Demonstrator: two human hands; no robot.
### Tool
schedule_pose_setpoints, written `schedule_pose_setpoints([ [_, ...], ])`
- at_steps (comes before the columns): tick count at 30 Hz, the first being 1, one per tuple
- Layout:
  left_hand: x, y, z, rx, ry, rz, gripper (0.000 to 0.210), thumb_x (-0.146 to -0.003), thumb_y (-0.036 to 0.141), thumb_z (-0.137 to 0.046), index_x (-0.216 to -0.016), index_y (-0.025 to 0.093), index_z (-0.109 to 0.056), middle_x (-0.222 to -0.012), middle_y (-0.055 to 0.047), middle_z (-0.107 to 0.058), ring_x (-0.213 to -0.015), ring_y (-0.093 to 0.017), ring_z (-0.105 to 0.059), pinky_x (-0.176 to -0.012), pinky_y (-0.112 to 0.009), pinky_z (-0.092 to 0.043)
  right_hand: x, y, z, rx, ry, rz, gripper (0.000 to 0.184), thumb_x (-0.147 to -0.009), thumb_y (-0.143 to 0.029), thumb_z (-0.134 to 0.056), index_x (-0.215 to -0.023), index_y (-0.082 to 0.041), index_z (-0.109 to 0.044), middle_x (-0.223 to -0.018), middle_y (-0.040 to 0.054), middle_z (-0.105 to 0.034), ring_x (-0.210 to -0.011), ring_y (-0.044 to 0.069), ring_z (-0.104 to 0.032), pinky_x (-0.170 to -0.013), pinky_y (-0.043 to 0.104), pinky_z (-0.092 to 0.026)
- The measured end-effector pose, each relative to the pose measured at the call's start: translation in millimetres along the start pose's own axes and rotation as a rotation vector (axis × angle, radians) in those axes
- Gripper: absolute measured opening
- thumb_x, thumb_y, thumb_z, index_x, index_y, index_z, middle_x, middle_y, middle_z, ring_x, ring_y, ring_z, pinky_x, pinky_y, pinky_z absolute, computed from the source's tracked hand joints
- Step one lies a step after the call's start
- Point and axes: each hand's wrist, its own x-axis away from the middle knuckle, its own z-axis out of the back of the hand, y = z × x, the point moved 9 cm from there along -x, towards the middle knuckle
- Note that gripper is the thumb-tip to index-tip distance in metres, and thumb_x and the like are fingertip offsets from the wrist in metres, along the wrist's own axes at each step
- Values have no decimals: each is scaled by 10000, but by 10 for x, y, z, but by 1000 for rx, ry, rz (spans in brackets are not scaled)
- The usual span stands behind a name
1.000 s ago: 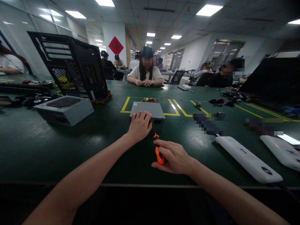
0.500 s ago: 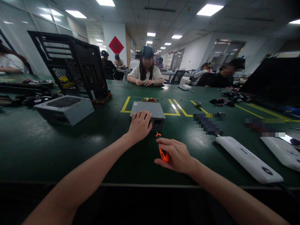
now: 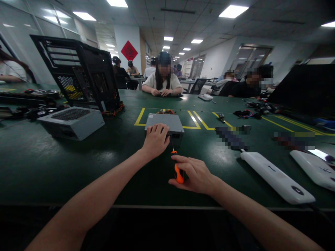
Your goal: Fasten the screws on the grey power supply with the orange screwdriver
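Observation:
A grey computer power supply [image 3: 170, 122] lies on the green table in front of me, its socket side towards me. Over its top front edge my left hand [image 3: 156, 139] is closed, fingers pressing on the lid and the thumb side against the near face. In my right hand [image 3: 192, 172] is an orange and black screwdriver [image 3: 179, 173], gripped by its handle between thumb and fingers. Its thin shaft points away from me at the near face of the power supply, just right of my left hand. Whether the tip sits on a screw I cannot make out.
To the left stand a second power supply [image 3: 72, 123] and an open black computer case [image 3: 86, 69]. White power banks [image 3: 277, 176] lie at right, near cables [image 3: 259, 106] and a dark monitor [image 3: 306, 94]. A person [image 3: 162, 76] sits across the table [image 3: 125, 190].
The screwdriver's handle and the fingers of my right hand have shifted slightly left, and the handle has turned. My left hand and the power supply stay in place.

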Motion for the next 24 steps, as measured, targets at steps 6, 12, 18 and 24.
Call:
schedule_pose_setpoints([
  [6, -1, 1, -8, -8, 2, -2, 274, -823, 254, -441, -1083, 178, -480, -1148, -95, -505, -1063, -257, -427, -866, -402, -315, -24, -44, -45, -1, -93, 39, 412, -827, -399, -465, -1117, -107, -459, -1075, 178, -595, -893, 202, -625, -692, 296, -522],
  [12, 0, 2, -1, 4, 3, 0, 272, -822, 245, -439, -1083, 179, -480, -1149, -100, -505, -1067, -257, -426, -868, -403, -314, -16, -93, -36, 15, -76, 93, 326, -819, -378, -518, -1011, -115, -509, -1021, 167, -620, -779, 181, -637, -620, 274, -512],
  [18, -3, 4, 4, 15, 1, 2, 268, -819, 240, -443, -1078, 185, -484, -1145, -99, -505, -1073, -255, -422, -872, -405, -311, -10, -41, -84, -84, -121, 27, 403, -837, -425, -463, -1070, -96, -454, -1081, 199, -584, -918, 217, -616, -673, 297, -526],
  [24, -3, -1, 5, 4, 4, 3, 264, -822, 242, -440, -1076, 185, -482, -1148, -96, -503, -1069, -255, -423, -872, -402, -312, -20, -119, -104, 16, -154, 116, 372, -837, -385, -492, -1093, -115, -500, -1079, 153, -602, -792, 174, -622, -662, 286, -507],
])
